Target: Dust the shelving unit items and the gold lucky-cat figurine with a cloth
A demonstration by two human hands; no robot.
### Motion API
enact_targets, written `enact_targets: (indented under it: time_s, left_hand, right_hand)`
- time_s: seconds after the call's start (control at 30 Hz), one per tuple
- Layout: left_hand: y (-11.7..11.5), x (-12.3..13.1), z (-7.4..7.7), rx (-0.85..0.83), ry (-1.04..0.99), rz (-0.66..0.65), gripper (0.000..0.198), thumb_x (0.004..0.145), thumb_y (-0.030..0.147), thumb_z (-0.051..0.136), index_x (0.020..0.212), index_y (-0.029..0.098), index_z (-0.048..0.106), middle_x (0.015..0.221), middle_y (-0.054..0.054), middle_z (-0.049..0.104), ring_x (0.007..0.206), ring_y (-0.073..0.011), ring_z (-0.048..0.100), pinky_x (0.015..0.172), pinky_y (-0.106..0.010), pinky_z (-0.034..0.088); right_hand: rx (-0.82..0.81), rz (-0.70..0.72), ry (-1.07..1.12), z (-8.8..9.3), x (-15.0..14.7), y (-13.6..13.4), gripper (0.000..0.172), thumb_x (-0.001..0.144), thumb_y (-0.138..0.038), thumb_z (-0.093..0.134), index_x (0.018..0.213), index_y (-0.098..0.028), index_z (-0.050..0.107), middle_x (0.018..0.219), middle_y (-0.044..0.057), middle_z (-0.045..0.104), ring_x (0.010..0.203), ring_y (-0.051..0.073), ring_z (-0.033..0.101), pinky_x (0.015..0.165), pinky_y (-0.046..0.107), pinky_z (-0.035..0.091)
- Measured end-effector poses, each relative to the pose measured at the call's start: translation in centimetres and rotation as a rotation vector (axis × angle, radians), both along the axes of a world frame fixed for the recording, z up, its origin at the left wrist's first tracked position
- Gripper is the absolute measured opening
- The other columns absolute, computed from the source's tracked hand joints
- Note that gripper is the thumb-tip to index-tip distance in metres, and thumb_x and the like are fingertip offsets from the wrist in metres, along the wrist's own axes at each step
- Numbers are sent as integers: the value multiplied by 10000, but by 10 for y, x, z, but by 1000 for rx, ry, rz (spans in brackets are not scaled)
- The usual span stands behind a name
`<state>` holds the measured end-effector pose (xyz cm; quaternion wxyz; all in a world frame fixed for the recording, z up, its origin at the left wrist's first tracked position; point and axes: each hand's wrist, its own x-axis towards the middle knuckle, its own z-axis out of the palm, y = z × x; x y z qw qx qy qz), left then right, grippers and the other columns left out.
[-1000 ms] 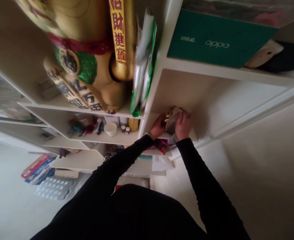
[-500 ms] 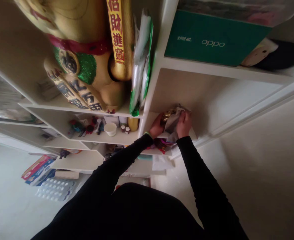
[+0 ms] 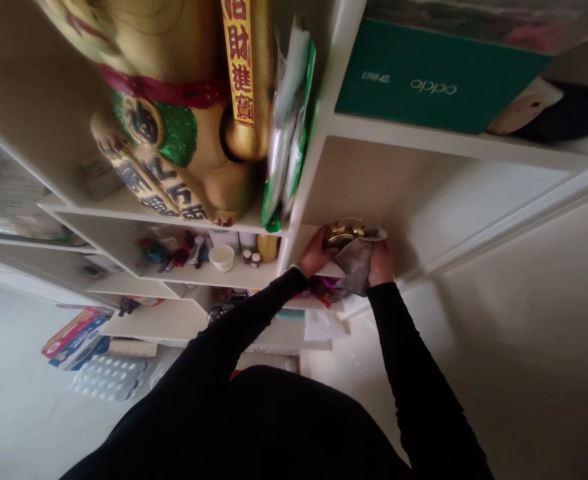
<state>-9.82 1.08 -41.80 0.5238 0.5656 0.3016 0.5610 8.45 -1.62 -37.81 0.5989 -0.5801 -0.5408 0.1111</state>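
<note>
Grey cloth (image 3: 357, 267) slid lower than a moment ago, more of a small brass ornament (image 3: 344, 233) bared at the front of a white shelf (image 3: 454, 148); left hand (image 3: 315, 253) curled narrowly against the ornament, right hand (image 3: 381, 263) gripping the cloth beneath it, the two just apart; higher up, a gold lucky cat (image 3: 194, 180) and a green OPPO box (image 3: 414, 77) on neighbouring shelves

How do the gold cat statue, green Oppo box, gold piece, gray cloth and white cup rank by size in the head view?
Largest to smallest:
gold cat statue
green Oppo box
gold piece and gray cloth, which look about alike, so I won't rank them
white cup
Nearness to the camera may skew this.
</note>
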Motion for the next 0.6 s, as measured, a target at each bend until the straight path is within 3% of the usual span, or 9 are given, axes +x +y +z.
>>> enact_targets:
  time_s: [0.1,0.2,0.3,0.4,0.6]
  left_hand:
    - [0,1,0,6,-15,-8,896,755,117,807,1595,164,499,1623,-186,601,1565,-360,538,1388,-550,343]
    - [0,2,-1,20,-8,8,888,752,105,800,1585,153,494,1624,-198,592,1563,-358,542,1394,-538,335]
    - [1,1,-2,34,-17,5,864,739,115,820,1547,156,517,1605,-206,601,1562,-368,545,1394,-544,331]
    - [1,1,-2,52,-41,-6,824,735,134,837,1503,163,541,1563,-207,626,1538,-367,569,1388,-554,337]
    - [0,-1,2,79,-72,-59,793,746,140,829,1491,218,570,1541,-164,664,1477,-338,610,1358,-537,394]
  right_hand:
    - [-15,13,-14,12,-3,-1,527,1007,-683,443,1016,-233,717,1003,99,764,994,262,686,923,423,578]
    - [-19,-18,-65,14,-13,-6,504,974,-677,533,1034,-227,753,1047,134,763,1074,319,689,1052,535,555]
    - [4,-91,-108,7,-28,-17,534,1006,-612,497,1181,-187,771,1218,231,718,1257,396,646,1174,657,466]
    - [61,-161,-203,-2,-42,-32,614,1054,-523,413,1417,-127,711,1395,295,627,1394,419,586,1223,684,427]
    - [65,-171,-324,-13,-53,-60,645,1089,-481,380,1618,-170,580,1448,262,559,1396,397,604,1223,658,461]
